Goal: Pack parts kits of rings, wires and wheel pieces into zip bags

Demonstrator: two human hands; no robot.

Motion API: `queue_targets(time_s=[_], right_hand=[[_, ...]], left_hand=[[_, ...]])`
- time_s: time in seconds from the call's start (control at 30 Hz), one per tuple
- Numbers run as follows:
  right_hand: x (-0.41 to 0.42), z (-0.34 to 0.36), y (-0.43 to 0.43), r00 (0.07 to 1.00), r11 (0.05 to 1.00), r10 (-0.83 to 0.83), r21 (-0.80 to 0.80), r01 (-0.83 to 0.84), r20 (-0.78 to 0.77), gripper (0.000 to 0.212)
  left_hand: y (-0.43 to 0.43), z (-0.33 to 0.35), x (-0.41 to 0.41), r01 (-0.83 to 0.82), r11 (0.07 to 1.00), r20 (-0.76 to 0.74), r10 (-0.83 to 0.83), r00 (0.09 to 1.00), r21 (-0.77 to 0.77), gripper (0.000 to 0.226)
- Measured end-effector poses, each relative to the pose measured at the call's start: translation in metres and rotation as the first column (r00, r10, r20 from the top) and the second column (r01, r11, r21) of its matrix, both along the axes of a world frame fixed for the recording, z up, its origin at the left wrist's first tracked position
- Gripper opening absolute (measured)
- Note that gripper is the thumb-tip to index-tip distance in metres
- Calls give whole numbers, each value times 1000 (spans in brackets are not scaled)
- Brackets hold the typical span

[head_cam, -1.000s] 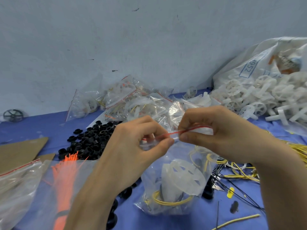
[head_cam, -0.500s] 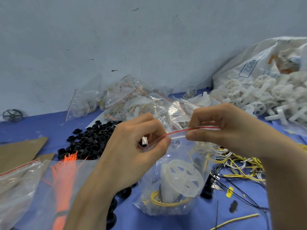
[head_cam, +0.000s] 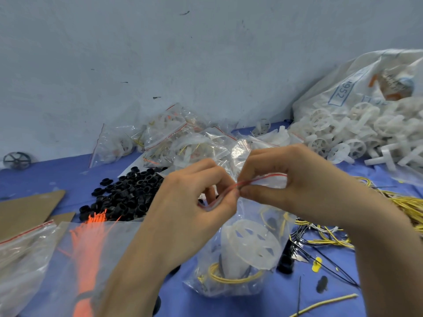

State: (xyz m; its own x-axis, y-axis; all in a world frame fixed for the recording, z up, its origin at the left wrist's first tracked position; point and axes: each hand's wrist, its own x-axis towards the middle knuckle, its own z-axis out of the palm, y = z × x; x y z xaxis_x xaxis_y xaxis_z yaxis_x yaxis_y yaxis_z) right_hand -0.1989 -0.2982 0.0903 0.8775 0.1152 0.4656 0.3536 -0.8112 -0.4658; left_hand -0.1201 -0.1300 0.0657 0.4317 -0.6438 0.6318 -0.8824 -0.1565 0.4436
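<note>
Just below the middle of the view, towards six o'clock, a filled zip bag [head_cam: 235, 282] is held upright over the blue table [head_cam: 45, 177], and its red-lined zip strip [head_cam: 263, 178] is pinched between both hands. The step is judged to be the sealing of one kit.

It is best done with the strip drawn taut and level. The two tracks should be lined up before pressure is applied, and the pinch run along the whole length so that no gap is left. The wheel piece [head_cam: 251, 243] and the yellow wire coil [head_cam: 229, 279] should be kept low in the bag, clear of the seal.

The left hand [head_cam: 183, 207] is curled, with thumb and forefinger clamped on the strip's nine o'clock end. The right hand [head_cam: 297, 186] is likewise closed in a pinch on the strip towards three o'clock, its thumb close against the left one.

From the bag, black rings [head_cam: 128, 193] are seen at ten o'clock, packed bags [head_cam: 183, 138] at twelve and loose wheel pieces [head_cam: 354, 133] at two.
</note>
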Motion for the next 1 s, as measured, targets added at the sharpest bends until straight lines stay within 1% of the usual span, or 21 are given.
queue_targets(time_s=[0.17,0.23,0.3,0.4,0.57,0.63,0.77,0.83,0.9,0.93,0.97,1.0], right_hand=[[0,0,1,999,999,43,-26,-42,25,8],[1,-1,-1,998,998,59,33,-59,6,7],[1,-3,-7,999,993,47,107,-46,-14,8],[-1,-5,-21,999,981,30,193,-24,-27,14],[-4,-7,-37,1000,980,25,198,-21,-17,21],[-4,-8,-43,1000,975,9,222,-7,-11,26],[-3,-12,-53,998,969,-58,242,52,19,48],[0,-15,-56,998,962,-69,265,63,12,53],[2,-18,-61,998,953,-56,296,62,-30,56],[3,-20,-64,996,946,-23,321,50,-88,54],[5,-23,-65,984,935,35,353,30,-176,48],[9,-28,-66,949,926,117,377,2,-291,45]], left_hand=[[1,2,-1,21,1000,-3,-21,1000,-12,13],[3,2,1,37,999,9,-37,999,-4,14],[7,2,6,42,999,9,-42,999,9,20],[18,0,18,57,998,-65,-58,996,-26,30],[32,-3,32,66,997,-148,-70,986,-33,28],[36,-4,35,57,997,-147,-64,987,-48,28],[43,-4,40,42,995,-176,-57,983,-89,39],[42,-5,39,41,996,-184,-55,981,-84,39],[41,-6,39,31,996,-191,-47,980,-83,40],[41,-7,41,17,996,-204,-35,978,-90,42],[41,-9,43,-5,995,-232,-18,972,-100,45],[41,-11,46,-33,994,-275,2,961,-108,48]])
